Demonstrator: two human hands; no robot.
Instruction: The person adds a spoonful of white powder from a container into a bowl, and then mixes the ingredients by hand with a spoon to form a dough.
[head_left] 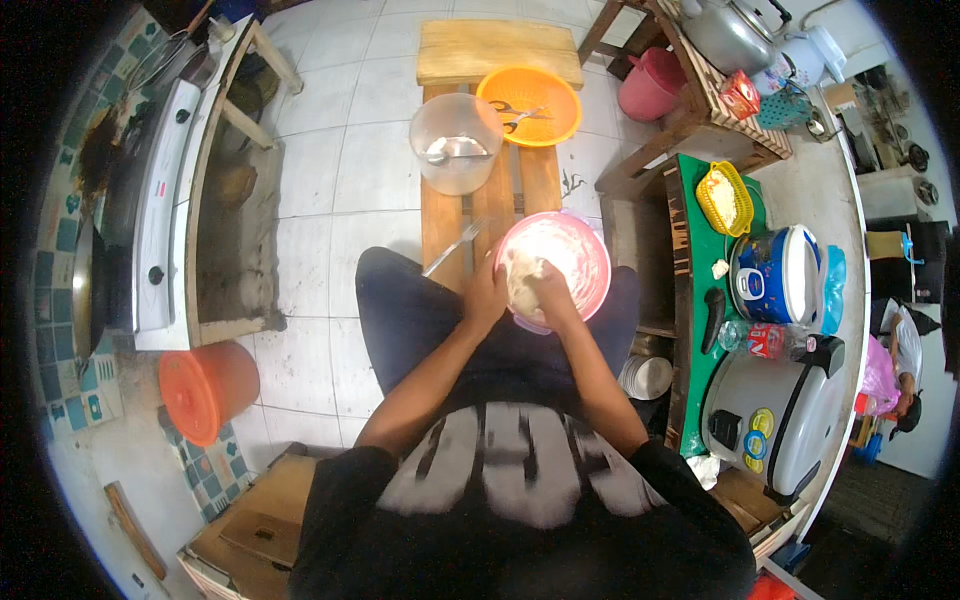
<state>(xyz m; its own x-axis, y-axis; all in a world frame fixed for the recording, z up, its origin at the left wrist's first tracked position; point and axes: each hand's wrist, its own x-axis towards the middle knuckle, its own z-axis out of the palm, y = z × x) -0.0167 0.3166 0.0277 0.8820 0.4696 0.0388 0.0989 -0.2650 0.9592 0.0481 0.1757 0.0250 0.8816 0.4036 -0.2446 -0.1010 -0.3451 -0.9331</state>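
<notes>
A pink bowl (pixel 597 268) sits between my thighs at the near end of a wooden bench (pixel 440 215). Pale, sticky dough (pixel 522 282) lies against its left side, and white smears coat the inside. My left hand (pixel 487 293) is closed on the bowl's left rim, beside the dough. Inside the bowl, my right hand (pixel 552 294) presses into the dough with its fingers curled; the fingertips are partly hidden. Left of the bowl, a fork (pixel 452 250) rests on the bench slats.
Farther along the bench stand a clear tub (pixel 455 172) and an orange basket (pixel 560 122) holding scissors (pixel 520 118). A stove (pixel 168 220) is at left, above an orange bucket (pixel 210 390). At right, a green-topped shelf holds a yellow basket (pixel 741 200) and a rice cooker (pixel 775 410).
</notes>
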